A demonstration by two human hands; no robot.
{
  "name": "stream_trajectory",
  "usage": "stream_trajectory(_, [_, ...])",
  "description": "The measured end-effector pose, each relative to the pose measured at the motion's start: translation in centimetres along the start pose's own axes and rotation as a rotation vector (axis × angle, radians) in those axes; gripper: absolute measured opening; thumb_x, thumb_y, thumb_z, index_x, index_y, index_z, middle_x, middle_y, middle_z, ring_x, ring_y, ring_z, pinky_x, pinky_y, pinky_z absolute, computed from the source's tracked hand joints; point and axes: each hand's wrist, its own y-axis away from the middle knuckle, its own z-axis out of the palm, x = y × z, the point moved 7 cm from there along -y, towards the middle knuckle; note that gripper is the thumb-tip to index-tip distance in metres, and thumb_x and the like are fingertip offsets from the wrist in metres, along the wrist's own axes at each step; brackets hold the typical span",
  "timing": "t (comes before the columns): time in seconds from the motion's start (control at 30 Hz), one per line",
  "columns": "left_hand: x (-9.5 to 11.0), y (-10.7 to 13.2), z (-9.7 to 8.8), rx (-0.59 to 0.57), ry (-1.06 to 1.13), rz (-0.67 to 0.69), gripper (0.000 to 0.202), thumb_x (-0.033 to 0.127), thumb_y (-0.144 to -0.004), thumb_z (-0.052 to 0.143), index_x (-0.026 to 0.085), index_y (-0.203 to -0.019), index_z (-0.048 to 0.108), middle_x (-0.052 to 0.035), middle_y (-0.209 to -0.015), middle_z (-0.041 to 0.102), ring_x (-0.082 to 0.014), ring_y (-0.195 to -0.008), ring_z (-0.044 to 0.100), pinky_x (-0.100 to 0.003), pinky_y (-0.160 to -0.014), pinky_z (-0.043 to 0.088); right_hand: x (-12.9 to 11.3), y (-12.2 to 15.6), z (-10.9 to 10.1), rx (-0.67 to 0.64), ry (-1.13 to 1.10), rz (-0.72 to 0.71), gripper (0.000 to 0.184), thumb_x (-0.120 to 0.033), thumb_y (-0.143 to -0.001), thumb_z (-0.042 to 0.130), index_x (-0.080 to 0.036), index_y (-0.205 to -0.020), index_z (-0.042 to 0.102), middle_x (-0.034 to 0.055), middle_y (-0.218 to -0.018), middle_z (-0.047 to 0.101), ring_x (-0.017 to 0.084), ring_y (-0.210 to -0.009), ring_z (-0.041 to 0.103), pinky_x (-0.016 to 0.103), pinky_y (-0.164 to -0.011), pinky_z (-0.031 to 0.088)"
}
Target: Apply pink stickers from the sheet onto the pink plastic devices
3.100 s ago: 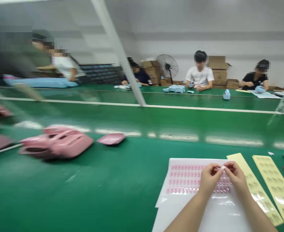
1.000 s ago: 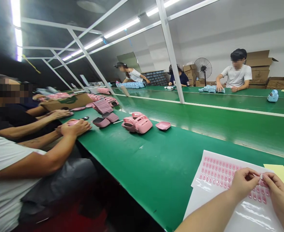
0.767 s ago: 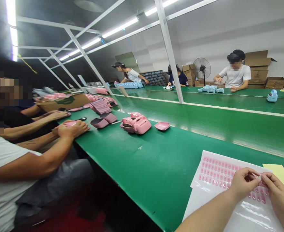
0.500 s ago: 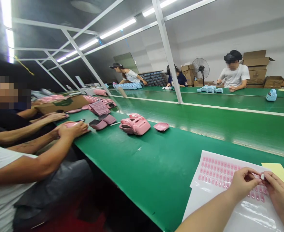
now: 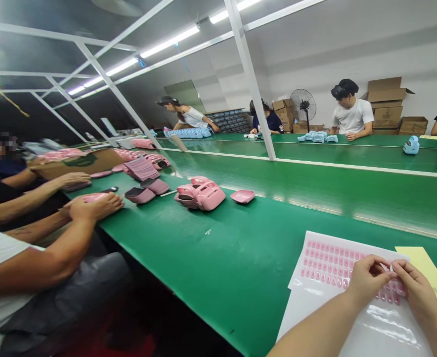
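Note:
At the lower right, my left hand [image 5: 369,280] and my right hand [image 5: 415,285] meet fingertip to fingertip, both closed in a pinch. Between them shows a sliver of a small white piece [image 5: 391,267], mostly covered by the fingers. Its kind cannot be made out. Under my hands lies a white sheet with rows of small glossy pink oval stickers [image 5: 322,263]. It overlaps another white, shiny sheet [image 5: 303,317] on the green table. A yellow paper [image 5: 411,253] sticks out beyond my right hand.
Pink bag-shaped plastic cases [image 5: 203,193] and a shallow pink tray [image 5: 242,197] stand on the green table [image 5: 188,248]. A co-worker's hands [image 5: 92,206] hold a pink part at left. Across the belt are people, blue parts [image 5: 317,137] and a slanted white post [image 5: 253,84].
The view has turned slightly right, so most things sit further left. My fingertips have come closer together, and less of the white piece shows.

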Motion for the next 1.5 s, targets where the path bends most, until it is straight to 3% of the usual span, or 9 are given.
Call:
stream_trajectory(0.23, [0.0, 0.0, -0.1, 0.018, -0.017, -0.01, 0.026, 0.034, -0.053, 0.074, 0.017, -0.071, 0.065, 0.0056, -0.049, 0.047, -0.009, -0.049, 0.043, -0.023, -0.052, 0.035, 0.0, -0.3, 0.0, -0.015, -0.013, 0.032, 0.035, -0.051, -0.055, 0.072, -0.018, -0.063, 0.062, 0.0007, -0.059, 0.057, 0.018, -0.058, 0.053, 0.026, -0.049, 0.042])
stream_trajectory(0.6, [-0.1, 0.0, -0.3, 0.035, -0.045, -0.006, 0.024, 0.034, -0.057, 0.072, 0.016, -0.071, 0.064, 0.006, -0.049, 0.047, -0.0091, -0.048, 0.044, -0.023, -0.051, 0.037, -0.1, -0.1, 0.0, 0.009, -0.013, -0.002, 0.032, -0.05, -0.061, 0.07, -0.019, -0.068, 0.064, 0.0009, -0.066, 0.059, 0.017, -0.065, 0.053, 0.025, -0.057, 0.044])
stream_trajectory(0.73, [0.0, 0.0, -0.3, 0.04, -0.044, 0.002, 0.022, 0.032, -0.058, 0.072, 0.016, -0.07, 0.063, 0.0063, -0.048, 0.047, -0.0089, -0.048, 0.045, -0.023, -0.052, 0.037, 0.3, -0.6, -0.1, -0.035, -0.025, 0.034, 0.036, -0.051, -0.053, 0.074, -0.019, -0.066, 0.064, 0.0021, -0.067, 0.061, 0.019, -0.068, 0.055, 0.026, -0.061, 0.046])
stream_trajectory(1.13, [-0.1, -0.3, -0.4, 0.054, -0.003, -0.016, 0.035, 0.046, -0.056, 0.072, 0.017, -0.069, 0.059, 0.0061, -0.048, 0.047, -0.0089, -0.048, 0.045, -0.022, -0.049, 0.035, -0.2, -0.7, 0.2, -0.051, 0.005, 0.003, 0.036, -0.05, -0.052, 0.074, -0.018, -0.064, 0.062, 0.0024, -0.064, 0.061, 0.02, -0.065, 0.055, 0.029, -0.06, 0.045])
stream_trajectory(1.5, [-0.2, -0.2, -0.1, 0.016, 0.023, -0.027, 0.041, 0.05, -0.053, 0.073, 0.016, -0.07, 0.058, 0.0061, -0.048, 0.047, -0.0094, -0.049, 0.046, -0.023, -0.05, 0.035, -0.9, 0.5, 0.8, 0.034, -0.018, -0.074, 0.036, -0.051, -0.056, 0.071, -0.019, -0.065, 0.059, 0.0009, -0.061, 0.057, 0.018, -0.061, 0.052, 0.027, -0.055, 0.042])
